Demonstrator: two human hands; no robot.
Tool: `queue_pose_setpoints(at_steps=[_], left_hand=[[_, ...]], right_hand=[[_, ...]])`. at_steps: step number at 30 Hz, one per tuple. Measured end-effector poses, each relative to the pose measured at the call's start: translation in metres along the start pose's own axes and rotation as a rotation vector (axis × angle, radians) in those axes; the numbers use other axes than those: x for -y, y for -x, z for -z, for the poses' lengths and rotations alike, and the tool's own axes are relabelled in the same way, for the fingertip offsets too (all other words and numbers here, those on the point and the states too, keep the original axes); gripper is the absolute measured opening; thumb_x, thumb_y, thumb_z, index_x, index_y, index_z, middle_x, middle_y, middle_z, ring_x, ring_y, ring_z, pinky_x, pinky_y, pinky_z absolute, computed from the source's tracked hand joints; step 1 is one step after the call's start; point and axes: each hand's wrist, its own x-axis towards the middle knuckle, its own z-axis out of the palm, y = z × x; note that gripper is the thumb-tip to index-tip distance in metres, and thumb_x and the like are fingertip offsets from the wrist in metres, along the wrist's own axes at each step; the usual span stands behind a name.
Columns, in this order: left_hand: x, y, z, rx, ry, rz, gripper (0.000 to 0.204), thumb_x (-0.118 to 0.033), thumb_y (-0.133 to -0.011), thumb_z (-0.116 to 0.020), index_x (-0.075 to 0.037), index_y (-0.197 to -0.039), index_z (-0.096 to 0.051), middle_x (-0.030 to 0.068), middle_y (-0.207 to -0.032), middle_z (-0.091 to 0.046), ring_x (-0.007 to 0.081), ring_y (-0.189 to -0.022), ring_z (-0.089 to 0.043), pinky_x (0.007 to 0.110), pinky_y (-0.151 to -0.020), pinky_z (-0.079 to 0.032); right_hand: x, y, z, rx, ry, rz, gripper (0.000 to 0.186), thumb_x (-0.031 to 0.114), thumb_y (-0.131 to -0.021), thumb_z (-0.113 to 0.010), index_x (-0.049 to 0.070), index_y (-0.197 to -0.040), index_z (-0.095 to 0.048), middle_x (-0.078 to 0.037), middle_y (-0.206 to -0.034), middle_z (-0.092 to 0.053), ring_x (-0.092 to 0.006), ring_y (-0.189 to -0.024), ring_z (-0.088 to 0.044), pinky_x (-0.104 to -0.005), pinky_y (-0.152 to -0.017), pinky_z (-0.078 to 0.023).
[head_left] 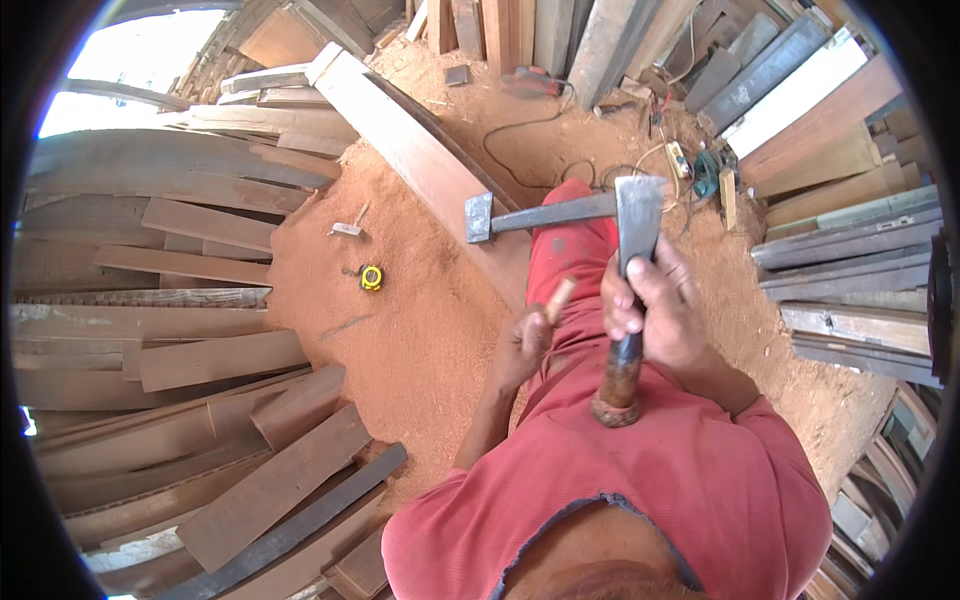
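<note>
My right hand (668, 305) is closed around a broad chisel-like tool (638, 215). Its steel blade points away from me, and its worn brown wooden handle comes back toward my red shirt. A dark bar with a square metal head (480, 218), hammer-like in shape, runs left from the blade; I cannot tell whether the two are joined. In my left hand (525, 345), curled shut, is a short pale wooden stick (562, 298). A long plank (410, 145) slopes from the far left to beside my red-clothed legs, passing under the square head.
A yellow tape measure (371, 277) and a small white object (346, 229) lie on sawdust (320, 250) at left. Stacked boards (220, 170) line the left side; more timber (850, 270) stands at right. Cables (500, 165), a teal power tool (706, 175) and a power strip (678, 160) lie ahead.
</note>
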Motion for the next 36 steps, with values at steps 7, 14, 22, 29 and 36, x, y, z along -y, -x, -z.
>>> queue_pose_setpoints(at_steps=[7,14,22,29,36], left_hand=[[-0.038,-0.068,0.008,-0.089,0.26,-0.047,0.042,-0.034,-0.109,-0.034,-0.003,-0.111,-0.062,-0.0027,-0.064,-0.053,0.0061,-0.055,-0.045,0.023,-0.05,-0.037],[-0.058,-0.059,-0.011,-0.178,-0.137,-0.23,0.039,-0.032,-0.108,-0.036,-0.001,-0.096,-0.058,-0.0013,-0.064,-0.05,0.0104,-0.059,-0.048,0.026,-0.054,-0.039],[-0.022,-0.025,-0.006,-0.177,0.778,0.192,0.048,-0.047,-0.105,-0.039,-0.003,-0.099,-0.059,0.0015,-0.056,-0.051,0.0099,-0.045,-0.044,0.023,-0.045,-0.035],[-0.033,-0.096,0.002,-0.205,0.332,-0.084,0.041,-0.043,-0.105,-0.043,-0.005,-0.104,-0.057,0.0051,-0.081,-0.058,0.0122,-0.072,-0.056,0.027,-0.066,-0.049],[-0.057,-0.073,0.003,-0.124,0.265,-0.116,0.036,-0.031,-0.108,-0.034,-0.005,-0.114,-0.057,0.0055,-0.101,-0.062,0.0106,-0.094,-0.058,0.03,-0.082,-0.049]], right_hand=[[-0.043,-0.03,0.005,0.024,-0.046,-0.094,0.01,0.018,-0.103,-0.045,0.01,-0.108,-0.043,-0.003,-0.081,-0.051,-0.0046,-0.057,-0.046,-0.0228,-0.051,-0.047],[-0.05,-0.011,-0.008,0.067,0.003,-0.271,0.023,0.026,-0.102,-0.05,0.011,-0.119,-0.043,-0.001,-0.08,-0.049,-0.0041,-0.056,-0.042,-0.0239,-0.053,-0.045],[-0.02,-0.02,0.019,-0.099,-0.056,-0.002,0.009,0.018,-0.103,-0.045,0.012,-0.11,-0.044,-0.002,-0.081,-0.05,-0.0043,-0.056,-0.045,-0.0229,-0.052,-0.046],[-0.067,-0.028,-0.022,0.113,0.003,-0.259,0.015,0.017,-0.102,-0.042,0.007,-0.113,-0.043,-0.003,-0.083,-0.052,-0.0047,-0.059,-0.047,-0.024,-0.054,-0.049],[-0.062,-0.017,-0.022,0.117,0.063,-0.256,0.017,0.018,-0.102,-0.043,0.004,-0.111,-0.043,-0.003,-0.078,-0.05,-0.0043,-0.057,-0.046,-0.0243,-0.052,-0.048]])
